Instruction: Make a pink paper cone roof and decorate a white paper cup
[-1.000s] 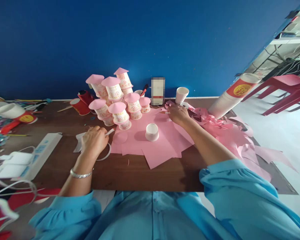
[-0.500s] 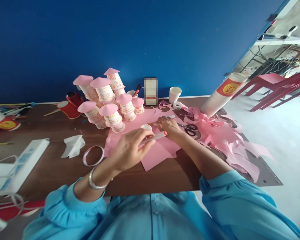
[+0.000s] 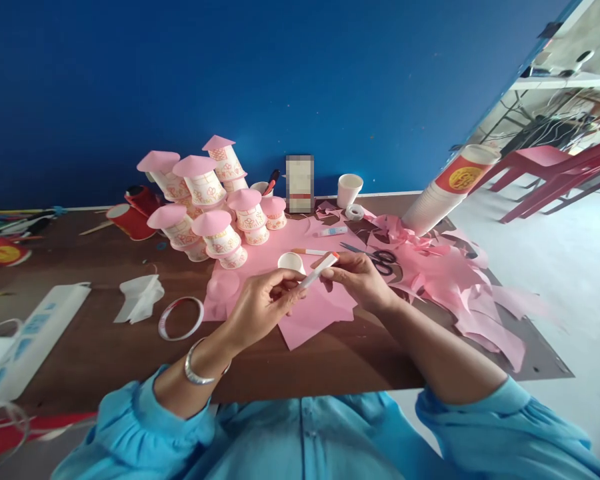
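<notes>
Your left hand (image 3: 261, 303) grips slim, white, red-ended plastic pen (image 3: 318, 271); right hand (image 3: 364, 281) pinches near red end. Keep it steady.

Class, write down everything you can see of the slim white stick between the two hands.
The white stick is slim, straight and pen-like, apparently plastic, with an orange-red end. It slants from lower left to upper right in the picture, held above the pink paper. The left hand grips its lower end; the right hand appears to pinch it near the orange-red end.
</notes>
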### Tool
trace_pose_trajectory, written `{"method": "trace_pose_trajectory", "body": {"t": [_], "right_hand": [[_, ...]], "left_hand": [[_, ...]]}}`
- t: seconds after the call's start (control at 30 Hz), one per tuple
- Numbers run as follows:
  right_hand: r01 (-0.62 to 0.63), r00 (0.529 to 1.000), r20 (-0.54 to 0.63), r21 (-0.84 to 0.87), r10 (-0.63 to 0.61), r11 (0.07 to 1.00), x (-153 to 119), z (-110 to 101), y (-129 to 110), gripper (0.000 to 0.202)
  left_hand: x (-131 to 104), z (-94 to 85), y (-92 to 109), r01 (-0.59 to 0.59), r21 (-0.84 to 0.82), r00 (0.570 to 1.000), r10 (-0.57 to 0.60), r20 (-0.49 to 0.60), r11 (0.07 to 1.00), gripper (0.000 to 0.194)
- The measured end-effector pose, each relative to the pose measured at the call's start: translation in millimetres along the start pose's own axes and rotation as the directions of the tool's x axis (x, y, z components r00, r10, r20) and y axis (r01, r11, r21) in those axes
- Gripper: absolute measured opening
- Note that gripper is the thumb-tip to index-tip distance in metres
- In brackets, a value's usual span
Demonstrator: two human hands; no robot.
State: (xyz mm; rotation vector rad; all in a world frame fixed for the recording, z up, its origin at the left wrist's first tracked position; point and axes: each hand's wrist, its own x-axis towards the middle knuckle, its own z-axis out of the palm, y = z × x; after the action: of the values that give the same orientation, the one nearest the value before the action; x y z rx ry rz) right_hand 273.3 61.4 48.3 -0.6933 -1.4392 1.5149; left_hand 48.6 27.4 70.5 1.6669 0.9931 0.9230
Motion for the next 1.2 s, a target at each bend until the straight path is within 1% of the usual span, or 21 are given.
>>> {"method": "trace_pose_trajectory", "body": {"t": [0.07,0.13,0.23,0.3,0.4,0.43,0.47,0.57,0.7,0.77,0.83,1.0,1.07,1.13,1.2], "right_hand": [[0.004,0.999,-0.051,0.067,-0.001,0.998,-0.9,1.2,4.1,0.022],[0.027,0.995,-0.103,0.131,-0.013,0.991,-1.2,3.4,4.5,0.024],[0.059,0.985,-0.170,0.218,-0.022,0.974,-1.5,7.7,2.9,0.027],[0.032,0.989,-0.151,0.242,0.005,0.970,-1.9,10.0,4.4,0.028],[-0.028,0.997,-0.066,0.214,0.043,0.976,-2.3,12.0,10.7,0.033],[-0.036,0.997,-0.054,0.209,0.048,0.977,-2.2,12.3,12.6,0.035],[-0.039,0.997,-0.059,0.214,0.052,0.976,-2.0,12.6,14.0,0.036],[-0.025,0.991,-0.121,0.273,0.060,0.962,-0.9,13.2,13.0,0.037],[-0.004,0.989,-0.141,0.295,0.048,0.955,-1.5,14.6,4.8,0.039],[0.002,0.990,-0.135,0.297,0.040,0.955,-2.9,15.6,1.3,0.039],[0.003,0.990,-0.134,0.301,0.039,0.954,-4.6,17.7,-0.7,0.040],[-0.001,0.981,-0.183,0.302,0.059,0.953,-8.7,26.7,-2.1,0.043],[0.011,0.979,-0.200,0.281,0.048,0.960,-8.3,23.6,-5.9,0.044],[0.079,0.959,-0.284,0.243,-0.007,0.967,-5.3,11.3,-14.2,0.041],[0.234,0.878,-0.462,0.182,-0.127,0.955,-0.7,-7.0,-25.1,0.035]], "left_hand": [[-1.2,-0.7,-0.4,-0.001,-0.013,1.000,0.000,-0.018,1.000,0.028],[-1.1,-1.5,-1.7,0.002,-0.004,1.000,-0.002,-0.016,1.000,0.027],[-0.1,-1.6,-6.6,-0.020,0.074,0.998,0.024,-0.052,0.997,0.027],[0.6,-0.9,-10.9,-0.059,0.155,0.995,0.071,-0.073,0.986,0.025],[0.9,0.0,-16.0,-0.151,0.266,0.981,0.177,-0.078,0.952,0.020],[1.0,-0.2,-16.7,-0.176,0.300,0.975,0.208,-0.079,0.938,0.018],[1.1,-0.8,-16.8,-0.194,0.331,0.969,0.233,-0.080,0.924,0.017],[1.6,-4.1,-14.4,-0.236,0.407,0.953,0.293,-0.082,0.882,0.015],[2.4,-8.8,-9.6,-0.316,0.509,0.907,0.412,-0.085,0.801,0.011],[2.4,-9.5,-8.7,-0.343,0.533,0.892,0.446,-0.074,0.773,0.011],[2.3,-8.9,-8.5,-0.360,0.533,0.885,0.461,-0.064,0.766,0.012],[1.4,-4.7,-5.5,-0.409,0.533,0.856,0.514,-0.059,0.741,0.012],[0.4,-5.7,-4.0,-0.421,0.535,0.846,0.529,-0.059,0.732,0.011],[-0.8,-10.0,-3.7,-0.392,0.513,0.857,0.506,-0.100,0.764,0.011],[-1.3,-15.8,-4.8,-0.307,0.421,0.885,0.419,-0.204,0.853,0.014]]}}
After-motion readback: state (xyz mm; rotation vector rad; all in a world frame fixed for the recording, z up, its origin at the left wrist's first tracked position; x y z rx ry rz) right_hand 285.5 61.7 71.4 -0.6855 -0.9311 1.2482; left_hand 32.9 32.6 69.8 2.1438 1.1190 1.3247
